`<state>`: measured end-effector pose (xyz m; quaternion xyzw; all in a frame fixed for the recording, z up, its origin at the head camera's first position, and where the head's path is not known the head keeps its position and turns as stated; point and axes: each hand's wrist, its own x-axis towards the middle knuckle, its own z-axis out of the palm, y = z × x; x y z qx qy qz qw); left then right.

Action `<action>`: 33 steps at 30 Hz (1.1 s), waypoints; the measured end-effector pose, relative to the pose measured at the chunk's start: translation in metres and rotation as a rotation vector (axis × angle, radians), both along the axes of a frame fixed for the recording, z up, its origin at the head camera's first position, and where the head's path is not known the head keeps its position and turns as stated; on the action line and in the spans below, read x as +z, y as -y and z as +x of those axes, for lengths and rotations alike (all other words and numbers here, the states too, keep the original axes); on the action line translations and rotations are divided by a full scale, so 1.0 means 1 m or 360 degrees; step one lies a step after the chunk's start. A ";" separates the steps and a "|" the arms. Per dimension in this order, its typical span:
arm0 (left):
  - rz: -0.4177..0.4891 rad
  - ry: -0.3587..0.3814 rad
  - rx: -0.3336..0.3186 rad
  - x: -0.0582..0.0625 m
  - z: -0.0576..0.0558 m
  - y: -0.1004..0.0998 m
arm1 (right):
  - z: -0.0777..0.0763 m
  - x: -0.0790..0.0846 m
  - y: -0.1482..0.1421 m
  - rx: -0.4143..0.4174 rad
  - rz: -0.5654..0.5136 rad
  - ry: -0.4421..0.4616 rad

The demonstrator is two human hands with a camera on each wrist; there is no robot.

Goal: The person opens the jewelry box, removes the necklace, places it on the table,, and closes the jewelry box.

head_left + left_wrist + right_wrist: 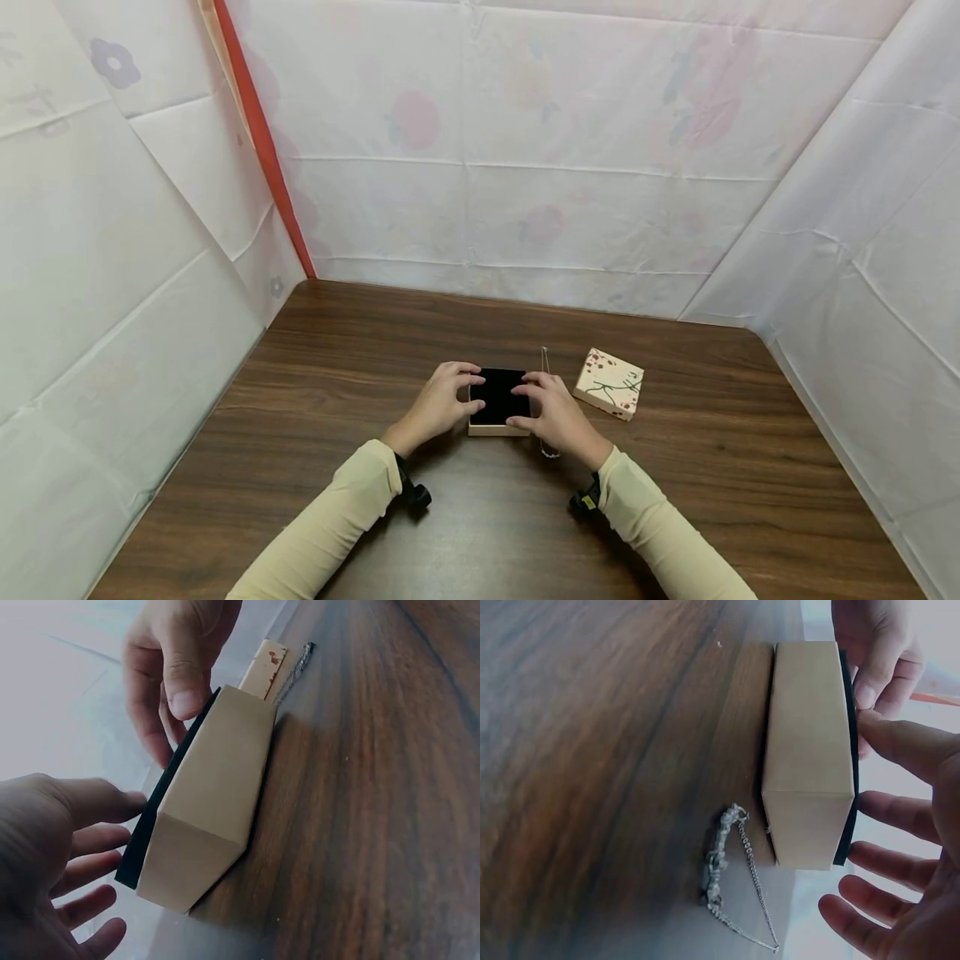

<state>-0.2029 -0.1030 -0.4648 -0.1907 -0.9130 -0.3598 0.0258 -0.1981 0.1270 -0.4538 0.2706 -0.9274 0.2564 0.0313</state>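
A small cream box (498, 431) lies in front of me, its top covered by a black pad (497, 398). My left hand (441, 398) is at the box's left side, its thumb and fingertips at the pad's edge. On the opposite side, my right hand (557, 410) has its fingertips over the pad's right edge. In the wrist views the pad stands slightly above the cream walls (810, 720). Fingers of both hands are spread and loosely bent. A silver jewellery chain (716, 862) with a beaded section lies beside the box, partly hidden under my right hand in the head view.
A cream lid (611, 385) with printed red blossoms and dark green branches rests on the table to the right of the chain. The brown wood-grain table (360, 333) is bounded by white printed cloth (480, 208) behind and at both sides.
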 end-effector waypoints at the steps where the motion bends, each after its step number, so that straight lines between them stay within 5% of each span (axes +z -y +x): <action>1: -0.0005 0.0002 0.0001 0.000 0.000 0.000 | 0.000 0.000 0.000 -0.0001 -0.0003 0.0012; 19: -0.0099 0.0097 -0.0007 -0.002 -0.004 0.000 | -0.006 -0.003 0.002 -0.0021 0.0054 0.0020; 33: -0.0326 0.0139 -0.0070 0.001 -0.006 -0.010 | -0.012 -0.007 0.010 0.0033 0.0227 -0.0054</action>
